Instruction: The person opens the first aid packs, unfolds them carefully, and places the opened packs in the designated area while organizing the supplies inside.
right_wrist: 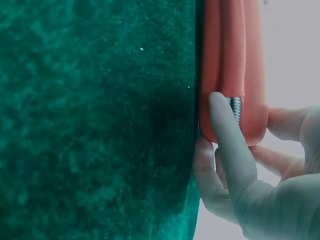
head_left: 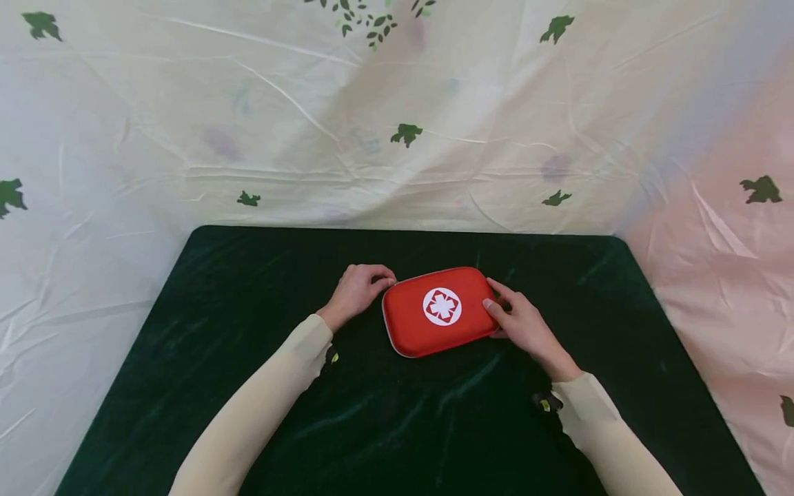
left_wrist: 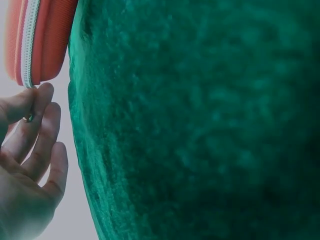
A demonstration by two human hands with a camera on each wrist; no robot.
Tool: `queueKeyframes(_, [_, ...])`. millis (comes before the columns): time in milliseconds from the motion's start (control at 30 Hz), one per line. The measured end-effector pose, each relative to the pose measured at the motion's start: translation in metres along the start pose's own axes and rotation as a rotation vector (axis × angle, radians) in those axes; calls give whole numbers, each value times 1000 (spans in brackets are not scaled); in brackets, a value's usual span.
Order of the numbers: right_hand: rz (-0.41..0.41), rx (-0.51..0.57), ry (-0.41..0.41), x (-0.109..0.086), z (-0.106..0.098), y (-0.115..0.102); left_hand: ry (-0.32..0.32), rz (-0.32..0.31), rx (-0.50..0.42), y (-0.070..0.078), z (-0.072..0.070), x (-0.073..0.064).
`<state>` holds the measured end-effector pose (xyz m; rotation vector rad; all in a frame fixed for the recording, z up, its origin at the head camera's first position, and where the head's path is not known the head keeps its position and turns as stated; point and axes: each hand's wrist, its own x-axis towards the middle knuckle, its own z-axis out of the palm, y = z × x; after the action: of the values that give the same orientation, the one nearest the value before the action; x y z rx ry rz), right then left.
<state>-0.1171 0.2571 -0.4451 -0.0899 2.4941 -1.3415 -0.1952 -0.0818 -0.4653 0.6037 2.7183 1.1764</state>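
Red case point(head_left: 407, 318), red-and-white emblem point(head_left: 442, 306), dark green cloth point(head_left: 397, 427), green-patterned pale backdrop point(head_left: 298, 89)

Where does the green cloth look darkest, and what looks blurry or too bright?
Head view: the green velvet cloth looks darkest, the red first-aid case fairly sharp; left wrist view: the cloth looks brighter, bluish-green and blurry, the background washed-out pale; right wrist view: a dark patch, probably shadow, on the cloth beside the case, background washed out too.

printed drapes point(head_left: 298, 103) around a table point(head_left: 372, 441) suggest a booth
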Motion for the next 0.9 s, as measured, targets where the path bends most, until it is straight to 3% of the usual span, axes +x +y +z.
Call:
queueKeyframes(333, [15,-17,-18,-1,0,1,-33,-35,1,-3,2,9])
queueKeyframes(600, [-101,-414,221,-9,19,-14,-42,-67,3,-4,2,9])
queueKeyframes(900, [-252,-618,252,-3,43,-29,-38,-57,11,-7,3,11])
